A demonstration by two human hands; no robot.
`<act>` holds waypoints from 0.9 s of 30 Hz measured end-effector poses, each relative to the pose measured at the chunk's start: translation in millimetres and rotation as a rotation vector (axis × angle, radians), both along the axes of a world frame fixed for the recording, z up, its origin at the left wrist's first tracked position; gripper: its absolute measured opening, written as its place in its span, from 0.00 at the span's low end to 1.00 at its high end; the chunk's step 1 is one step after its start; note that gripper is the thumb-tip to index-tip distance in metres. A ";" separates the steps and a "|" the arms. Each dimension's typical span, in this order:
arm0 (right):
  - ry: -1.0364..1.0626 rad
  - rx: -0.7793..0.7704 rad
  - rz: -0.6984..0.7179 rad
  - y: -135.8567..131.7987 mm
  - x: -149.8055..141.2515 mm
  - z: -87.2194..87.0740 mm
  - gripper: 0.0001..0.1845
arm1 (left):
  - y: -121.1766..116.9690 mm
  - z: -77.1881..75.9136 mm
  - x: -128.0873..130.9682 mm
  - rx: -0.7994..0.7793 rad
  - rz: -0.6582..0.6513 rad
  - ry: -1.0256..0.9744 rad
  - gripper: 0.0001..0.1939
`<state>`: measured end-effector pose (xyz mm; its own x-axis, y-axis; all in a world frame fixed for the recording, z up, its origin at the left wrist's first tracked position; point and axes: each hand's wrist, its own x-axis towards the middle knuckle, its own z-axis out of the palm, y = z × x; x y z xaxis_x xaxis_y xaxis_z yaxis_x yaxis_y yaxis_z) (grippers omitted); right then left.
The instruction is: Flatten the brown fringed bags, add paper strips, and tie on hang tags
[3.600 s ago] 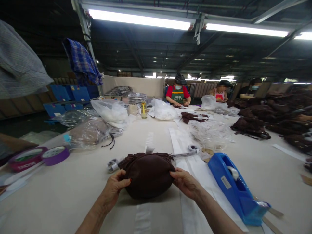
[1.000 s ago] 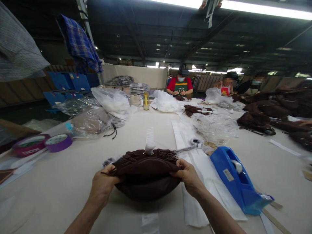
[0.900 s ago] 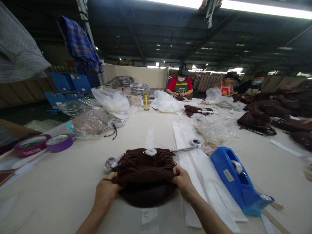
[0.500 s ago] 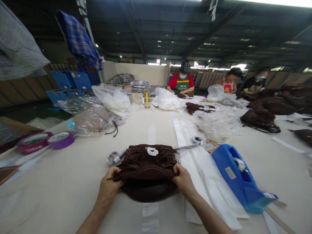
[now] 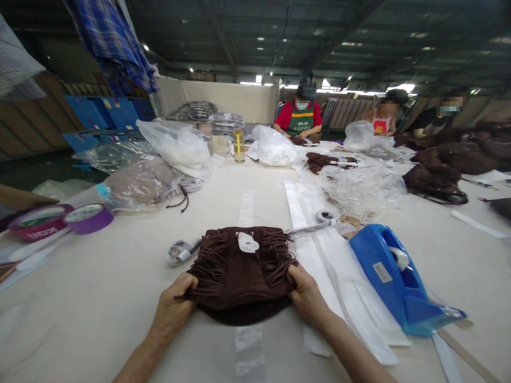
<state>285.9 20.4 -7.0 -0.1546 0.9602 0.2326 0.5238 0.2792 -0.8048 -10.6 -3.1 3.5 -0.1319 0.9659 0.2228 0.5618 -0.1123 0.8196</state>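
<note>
A dark brown fringed handbag (image 5: 244, 271) lies in front of me on the pale table, its near edge a little raised. My left hand (image 5: 175, 300) pinches the bag's near left corner, and my right hand (image 5: 307, 292) grips the near right one. White wrapping covers a fitting (image 5: 248, 242) at the middle of the bag's far side. A wrapped strap end (image 5: 180, 252) rests just left of the bag. Another wrapped strap (image 5: 319, 220) reaches out to its right. Clear tape strips (image 5: 249, 351) show on the table below the bag.
White paper sheets (image 5: 339, 287) and a blue tape dispenser (image 5: 395, 276) stand at right. Purple tape rolls (image 5: 88, 218) and a plastic-wrapped bag (image 5: 139, 183) are at left. Farther back are clear plastic (image 5: 363, 186), brown bags (image 5: 433, 181) and a co-worker in a green apron (image 5: 300, 122).
The bag's front has flattened out, showing more of its centre panel and fringe, and the dark opening at the near edge has narrowed. Both hands keep hold. The camera view has shifted slightly.
</note>
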 end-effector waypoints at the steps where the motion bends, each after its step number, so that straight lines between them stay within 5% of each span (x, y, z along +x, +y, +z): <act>1: -0.016 0.008 0.012 -1.1 0.3 0.5 0.09 | 0.5 0.2 0.1 0.006 -0.011 0.008 0.06; 10: -0.119 0.099 0.010 -7.7 3.9 6.0 0.12 | -15.3 8.8 -8.8 -0.006 -0.003 0.114 0.15; 14: -0.123 0.109 -0.003 -8.7 2.2 6.5 0.12 | -30.6 31.7 -4.3 0.369 0.146 0.516 0.37; 17: -0.121 0.114 0.004 -7.5 0.0 5.7 0.11 | -24.8 58.1 25.6 0.558 -0.057 0.708 0.30; 20: -0.129 0.122 -0.001 -5.2 0.4 3.1 0.10 | -1.4 73.4 60.1 0.283 -0.304 0.688 0.28; 24: -0.167 0.126 -0.066 -13.4 4.3 6.3 0.09 | 22.3 61.0 76.2 0.089 -0.515 0.645 0.24; 27: -0.244 0.277 -0.148 -31.2 -1.3 22.7 0.15 | 20.0 38.4 68.4 0.238 -0.617 0.687 0.21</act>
<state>284.6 -10.8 15.6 -0.1015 0.8824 0.4594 0.7410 0.3752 -0.5569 57.8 16.9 41.8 0.6191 0.7405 0.2613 0.6977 -0.6715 0.2496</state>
